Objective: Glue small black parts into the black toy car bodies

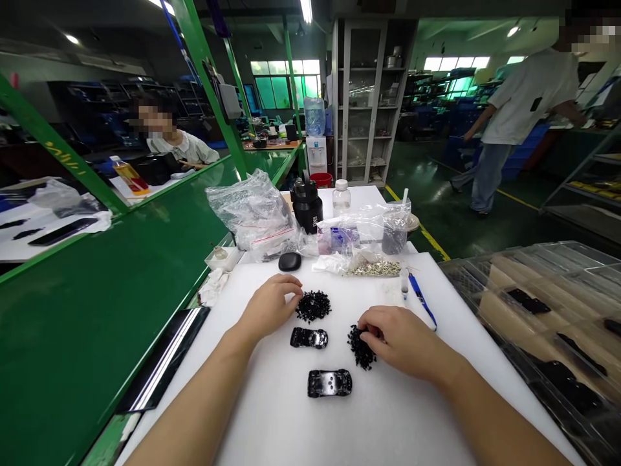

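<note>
My left hand (pixel 274 303) is at the left edge of a pile of small black plastic parts (pixel 314 306). Its fingers and thumb curl towards each other, and whatever is between the tips is too small to make out. At a second heap of small black parts (pixel 361 353), my right hand (pixel 395 333) pinches thumb and forefinger together on the small pieces. Between my forearms lie two black toy car bodies: one (pixel 309 338) just below the left pile, the other (pixel 330 383) nearer to me. Neither hand touches them.
Plastic bags (pixel 252 210), a black bottle (pixel 306 206), a black oval case (pixel 290 261) and a blue pen-like tool (pixel 422 301) lie along the white table's (pixel 281 427) far part. Divided clear trays (pixel 543 285) stand at right. One person sits left; another walks at right.
</note>
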`<state>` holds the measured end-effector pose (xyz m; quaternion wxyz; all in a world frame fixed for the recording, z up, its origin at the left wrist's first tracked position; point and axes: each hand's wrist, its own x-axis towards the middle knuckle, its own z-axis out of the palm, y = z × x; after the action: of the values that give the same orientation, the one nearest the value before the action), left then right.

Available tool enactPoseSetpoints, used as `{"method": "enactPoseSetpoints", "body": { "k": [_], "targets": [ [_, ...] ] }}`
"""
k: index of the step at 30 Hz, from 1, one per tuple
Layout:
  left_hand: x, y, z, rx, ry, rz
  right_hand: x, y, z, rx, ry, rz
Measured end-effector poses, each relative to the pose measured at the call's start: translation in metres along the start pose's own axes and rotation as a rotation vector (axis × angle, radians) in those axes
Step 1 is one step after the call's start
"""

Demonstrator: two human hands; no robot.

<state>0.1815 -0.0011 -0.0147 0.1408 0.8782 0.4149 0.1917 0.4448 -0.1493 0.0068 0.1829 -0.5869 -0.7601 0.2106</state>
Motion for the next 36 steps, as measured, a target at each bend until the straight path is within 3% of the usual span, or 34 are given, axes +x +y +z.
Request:
{"method": "enactPoseSetpoints", "body": {
  "k": [6, 24, 31, 36],
  "targets": [
    [-0.012, 0.003, -0.008, -0.037, -0.094, 0.08, -0.001, -0.001, -0.001, 0.007, -0.003, 0.007],
    [-0.012, 0.008, -0.007, 0.062, -0.166, 0.251, -0.001, -0.003, -0.002, 0.014, -0.021, 0.016],
    [-0.012, 0.009, -0.007, -0.039, -0.145, 0.172, -0.002, -0.003, -0.002, 0.009, -0.029, 0.024],
    [-0.011, -0.011, -0.019, -0.033, -0.029, -0.016, -0.003, -0.001, -0.002, 0.01, -0.034, 0.028]
  ]
}}
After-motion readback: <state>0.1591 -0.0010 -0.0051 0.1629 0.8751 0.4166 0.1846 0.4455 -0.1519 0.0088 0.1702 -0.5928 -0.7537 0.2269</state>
